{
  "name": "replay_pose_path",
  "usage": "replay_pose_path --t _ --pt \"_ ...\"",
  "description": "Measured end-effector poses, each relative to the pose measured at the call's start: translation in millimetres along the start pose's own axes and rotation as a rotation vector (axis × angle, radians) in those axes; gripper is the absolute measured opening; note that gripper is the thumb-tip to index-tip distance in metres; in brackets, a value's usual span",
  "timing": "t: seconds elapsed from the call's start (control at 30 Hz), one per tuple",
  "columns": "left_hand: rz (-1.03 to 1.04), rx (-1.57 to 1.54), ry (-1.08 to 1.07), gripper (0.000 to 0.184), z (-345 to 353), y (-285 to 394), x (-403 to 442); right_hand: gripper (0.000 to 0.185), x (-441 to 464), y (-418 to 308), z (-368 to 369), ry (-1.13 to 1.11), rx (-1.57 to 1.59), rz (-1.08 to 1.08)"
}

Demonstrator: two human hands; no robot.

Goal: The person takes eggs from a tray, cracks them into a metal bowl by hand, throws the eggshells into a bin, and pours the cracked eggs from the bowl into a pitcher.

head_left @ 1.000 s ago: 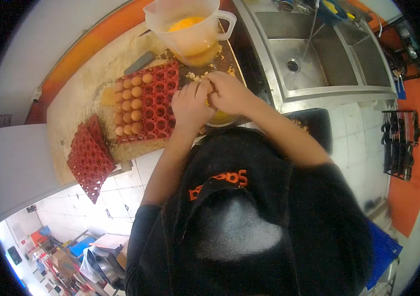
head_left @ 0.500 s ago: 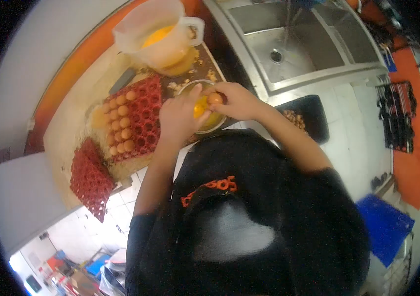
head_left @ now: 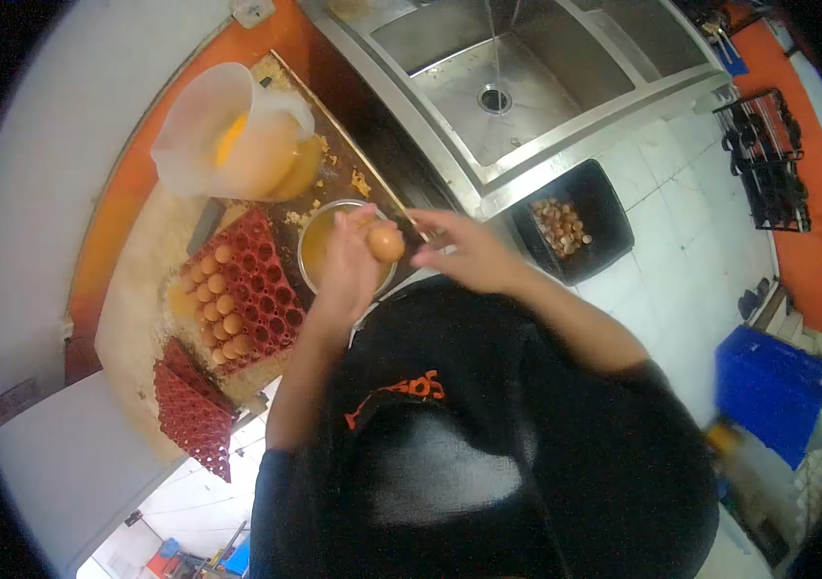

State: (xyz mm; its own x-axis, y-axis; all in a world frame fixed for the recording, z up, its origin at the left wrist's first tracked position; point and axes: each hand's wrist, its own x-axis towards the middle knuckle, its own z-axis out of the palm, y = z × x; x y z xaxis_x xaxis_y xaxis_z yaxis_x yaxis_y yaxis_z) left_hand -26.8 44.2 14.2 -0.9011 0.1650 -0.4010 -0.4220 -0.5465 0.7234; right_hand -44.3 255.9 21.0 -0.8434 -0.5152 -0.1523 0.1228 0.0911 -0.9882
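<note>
My left hand [head_left: 345,270] is over the metal bowl [head_left: 309,253], its fingers around a brown egg or eggshell [head_left: 387,243]; whether it is whole cannot be made out. Just right of the bowl, my right hand [head_left: 469,253] has its fingers apart, with nothing seen between them. Yellow liquid shows inside the bowl. Left of it lies a red egg tray [head_left: 271,280] with several brown eggs [head_left: 225,304] on its left part. A large translucent jug [head_left: 194,135] holding yellow egg stands behind the tray.
A black bin [head_left: 609,207] with eggshells stands on the floor at the right. Beyond the counter is a steel sink [head_left: 536,87] with running water. Empty red trays [head_left: 194,410] hang over the table's near left edge. A blue panel [head_left: 776,391] is at the lower right.
The view has turned and shifted right. My hands, earlier together over the bowl, have parted. Yolk was between them half a second ago; my right hand has opened and moved right.
</note>
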Motion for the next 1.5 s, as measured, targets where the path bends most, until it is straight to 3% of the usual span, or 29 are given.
replay_pose_path --t 0.03,0.07,0.17,0.27,0.33,0.5,0.57,0.7,0.77,0.83,0.9,0.97,1.07,1.17,1.2,1.5 --pt "0.006 0.009 0.005 0.071 5.3 -2.7 1.6 0.056 13.1 3.0 16.8 -0.003 -0.046 -0.047" --pt "0.06 0.007 -0.015 0.074 9.2 -6.0 3.3 0.051 23.4 15.2 30.0 0.128 -0.192 -0.174" --pt "0.095 0.035 -0.069 0.088 14.2 3.7 -2.6 0.045 57.6 40.5 24.3 0.119 -0.205 -0.206" --pt "0.184 0.333 0.073 0.096 -10.4 7.4 -5.6 0.038 81.5 59.5 4.4 0.183 -0.319 -0.251" --pt "0.227 0.309 0.117 0.093 -33.4 9.0 -5.8 0.035 97.8 64.0 -0.7 0.286 -0.459 -0.414" --pt "0.306 0.321 0.268 0.079 -55.2 14.5 -13.5 0.036 132.6 101.7 8.9 0.175 -0.526 -0.473" --pt "0.223 0.623 0.364 0.061 -50.1 24.2 -15.9 0.039 135.7 103.6 8.0 0.134 -0.545 -0.401" --pt "0.359 0.739 0.379 0.049 -59.0 16.5 -24.7 0.045 117.0 46.3 10.5 0.128 -0.433 -0.41" --pt "0.654 1.347 0.303 0.049 -51.0 24.3 -26.6 0.046 109.6 27.1 23.4 0.021 -0.343 -0.352" --pt "0.674 1.407 0.275 0.047 -48.3 22.7 -26.0 0.047 105.7 17.1 38.3 -0.357 -0.168 -0.211" --pt "0.695 1.474 0.25 0.047 -48.6 25.9 -32.8 0.043 109.2 30.5 53.2 -0.441 -0.132 -0.184" --pt "0.57 1.574 0.207 0.049 -49.7 33.0 -39.7 0.038 111.9 28.5 57.8 -0.512 -0.091 -0.048" --pt "0.719 1.652 0.224 0.045 -65.6 18.4 -38.1 0.04 106.5 18.3 66.6 -0.538 -0.216 -0.068" --pt "0.589 1.749 0.292 0.036 -53.8 18.0 -41.3 0.045 103.3 13.5 78.6 -0.565 -0.319 -0.099" --pt "0.722 1.681 0.325 0.031 -58.1 10.9 -37.9 0.047 102.1 12.7 81.1 -0.539 -0.392 -0.072" --pt "0.869 1.678 0.431 0.036 -72.4 -9.1 -31.5 0.044 97.9 -2.1 96.3 -0.494 -0.627 -0.008"
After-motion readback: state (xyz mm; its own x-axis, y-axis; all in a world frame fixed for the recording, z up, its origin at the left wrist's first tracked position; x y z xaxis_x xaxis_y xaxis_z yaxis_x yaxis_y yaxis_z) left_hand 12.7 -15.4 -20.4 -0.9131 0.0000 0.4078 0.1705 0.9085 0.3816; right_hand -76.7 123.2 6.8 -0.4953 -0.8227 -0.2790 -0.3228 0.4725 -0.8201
